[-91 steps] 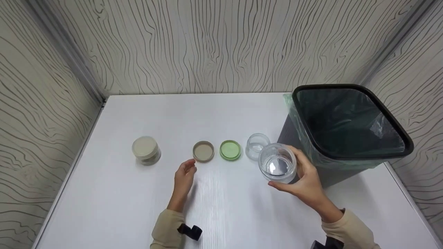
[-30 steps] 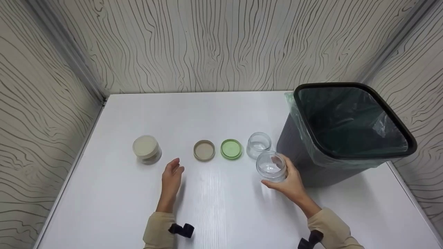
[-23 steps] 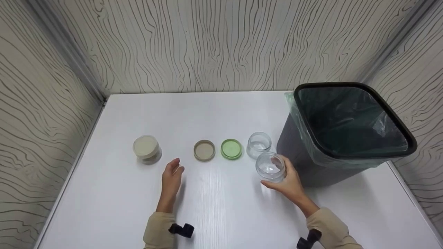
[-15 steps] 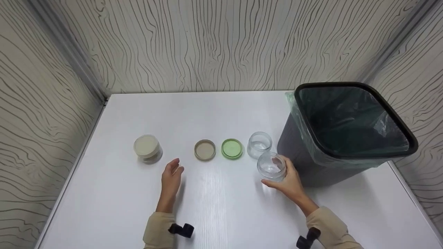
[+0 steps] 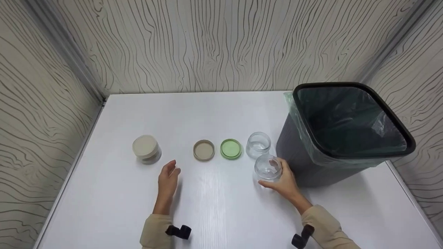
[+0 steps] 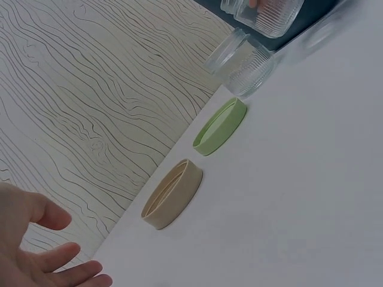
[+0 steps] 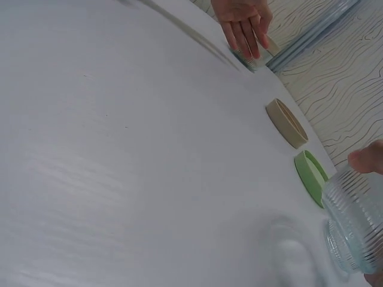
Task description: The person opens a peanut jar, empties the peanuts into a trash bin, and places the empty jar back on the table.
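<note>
My right hand (image 5: 282, 181) grips a clear ribbed glass jar (image 5: 267, 167) from its right side, thumb toward the front. The jar is lidless, with its mouth up. Just behind it stands a second clear glass jar (image 5: 259, 143), also lidless. To their left lie a green lid (image 5: 231, 149) and a tan lid (image 5: 204, 150), both with hollow side up. My left hand (image 5: 168, 181) holds nothing; its fingers are loosely extended, apart from the tan lid in the left wrist view. Farther left stands a jar with a beige lid on (image 5: 145, 147).
A grey trash bin (image 5: 301, 166) with a black rim and green liner stands at the right, close to my right hand. Patterned panels (image 5: 207, 45) wall in the white table (image 5: 193, 117) at the back and sides.
Since three seconds ago, my right hand has lowered the glass jar toward the table, slightly leftward. My left hand has drawn left, away from the tan lid. Recent frames show only slight movement.
</note>
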### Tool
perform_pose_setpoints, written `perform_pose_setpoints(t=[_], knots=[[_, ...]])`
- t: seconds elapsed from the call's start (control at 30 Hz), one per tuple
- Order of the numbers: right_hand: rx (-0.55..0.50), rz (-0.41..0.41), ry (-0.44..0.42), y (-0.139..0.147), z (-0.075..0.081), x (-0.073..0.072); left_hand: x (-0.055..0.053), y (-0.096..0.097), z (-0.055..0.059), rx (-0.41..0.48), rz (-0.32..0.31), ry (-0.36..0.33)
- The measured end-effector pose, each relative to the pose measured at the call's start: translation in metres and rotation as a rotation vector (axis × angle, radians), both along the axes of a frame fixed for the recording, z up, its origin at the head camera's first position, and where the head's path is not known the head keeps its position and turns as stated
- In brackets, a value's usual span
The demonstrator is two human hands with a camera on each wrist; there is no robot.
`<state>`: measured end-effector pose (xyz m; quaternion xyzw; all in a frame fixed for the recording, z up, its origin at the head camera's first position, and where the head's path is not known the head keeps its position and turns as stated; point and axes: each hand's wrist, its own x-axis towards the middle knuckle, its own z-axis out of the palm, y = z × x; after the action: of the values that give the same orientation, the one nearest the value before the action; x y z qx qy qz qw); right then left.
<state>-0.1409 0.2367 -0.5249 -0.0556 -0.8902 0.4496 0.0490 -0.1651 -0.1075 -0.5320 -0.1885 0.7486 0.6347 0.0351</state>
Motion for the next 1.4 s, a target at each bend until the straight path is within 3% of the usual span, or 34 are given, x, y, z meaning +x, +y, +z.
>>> perform_pose_setpoints(t=[0.63, 0.9, 1.23, 1.4], knots=[[0.016, -0.033, -0.014, -0.001, -0.021, -0.006, 0.004, -0.004, -0.002, 0.021, -0.003, -0.026], [0.015, -0.029, 0.01, 0.0, -0.024, -0.007, 0.006, -0.007, -0.004, 0.008, -0.02, 0.036], [0.048, -0.046, 0.016, 0.0, -0.03, -0.01, 0.006, -0.005, -0.005, 0.004, -0.003, 0.003], [0.038, -0.048, 0.035, 0.0, -0.032, -0.01, 0.006, -0.006, -0.006, 0.001, 0.008, 0.021]])
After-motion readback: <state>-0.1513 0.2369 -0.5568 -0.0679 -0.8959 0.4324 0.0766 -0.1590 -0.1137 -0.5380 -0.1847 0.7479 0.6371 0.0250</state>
